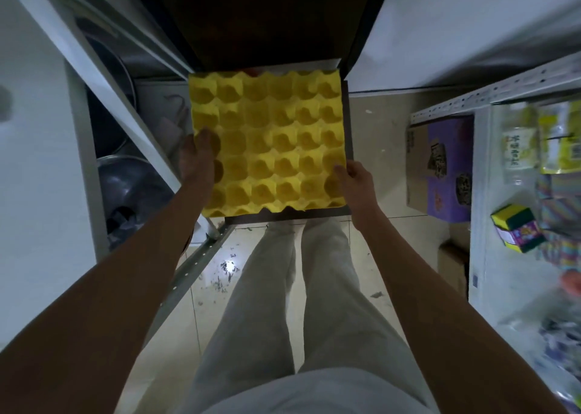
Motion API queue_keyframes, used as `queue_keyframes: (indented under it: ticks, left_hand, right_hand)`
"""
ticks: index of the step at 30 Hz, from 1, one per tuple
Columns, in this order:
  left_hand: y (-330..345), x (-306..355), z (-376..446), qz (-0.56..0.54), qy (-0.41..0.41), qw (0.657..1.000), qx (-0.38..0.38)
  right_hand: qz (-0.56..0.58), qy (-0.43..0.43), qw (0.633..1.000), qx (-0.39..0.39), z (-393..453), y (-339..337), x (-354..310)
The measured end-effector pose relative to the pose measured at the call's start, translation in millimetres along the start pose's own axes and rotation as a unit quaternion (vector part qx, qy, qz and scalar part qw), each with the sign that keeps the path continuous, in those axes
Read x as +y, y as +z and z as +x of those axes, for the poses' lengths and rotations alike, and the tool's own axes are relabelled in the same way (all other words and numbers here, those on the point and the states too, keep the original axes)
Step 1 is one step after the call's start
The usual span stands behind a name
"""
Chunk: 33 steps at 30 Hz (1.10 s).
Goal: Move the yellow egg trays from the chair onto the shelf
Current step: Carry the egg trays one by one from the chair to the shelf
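A yellow egg tray (267, 143) with rows of cups lies over the dark chair (347, 124), covering most of the seat. My left hand (198, 155) grips the tray's left edge, thumb on top. My right hand (355, 180) holds the right edge near the front corner. Whether more trays lie under the top one is hidden. A white metal shelf (484, 168) stands at the right, another white shelf frame (103, 77) at the left.
The chair's dark backrest (261, 20) rises behind the tray. A purple cardboard box (440, 168) sits on the floor at the right. Packets and a yellow-green box (515, 231) lie on the right shelf. Metal pots (132, 187) sit low on the left. My legs stand on the tiled floor.
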<state>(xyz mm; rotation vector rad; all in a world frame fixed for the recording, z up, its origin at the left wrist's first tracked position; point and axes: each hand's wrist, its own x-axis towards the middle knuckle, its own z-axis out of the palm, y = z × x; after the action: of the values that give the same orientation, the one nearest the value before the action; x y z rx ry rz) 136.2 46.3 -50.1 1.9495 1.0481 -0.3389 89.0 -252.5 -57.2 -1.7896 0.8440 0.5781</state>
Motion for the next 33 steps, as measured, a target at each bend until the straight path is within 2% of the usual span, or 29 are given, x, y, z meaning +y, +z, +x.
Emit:
queue_keyframes:
  ticks: [6, 11, 14, 19, 23, 25, 28, 33]
  left_hand:
    - [-0.7, 7.2, -10.4, 0.016, 0.002, 0.999, 0.035]
    - [-1.4, 16.6, -10.6, 0.038, 0.016, 0.999, 0.034]
    - [-2.9, 27.6, -18.1, 0.024, -0.004, 1.0, 0.017]
    - [4.8, 76.2, -46.8, -0.015, -0.015, 0.994, -0.105]
    - [30.9, 127.9, -90.7, 0.012, 0.047, 0.97, -0.24]
    - [52.8, 151.5, -123.8, 0.041, 0.112, 0.947, -0.299]
    - [89.8, 177.6, -186.2, 0.114, 0.188, 0.924, -0.313]
    - [117.1, 167.7, -295.9, 0.165, 0.26, 0.867, -0.391]
  right_hand:
    - [0.076, 0.044, 0.995, -0.041, -11.5, 6.7, -1.7]
    - [0.106, 0.051, 0.993, -0.032, -7.3, 6.1, -8.4]
    - [0.118, 0.037, 0.992, -0.022, -14.2, -7.6, -11.7]
    - [0.163, 0.027, 0.986, 0.025, -64.1, -61.2, -10.5]
    - [0.227, 0.036, 0.967, 0.109, -124.5, -111.9, 8.2]
    - [0.275, 0.044, 0.948, 0.156, -163.3, -131.1, 18.5]
    - [0.324, 0.057, 0.914, 0.236, -222.3, -151.9, 41.6]
    - [0.385, 0.068, 0.856, 0.337, -330.3, -176.8, 93.1]
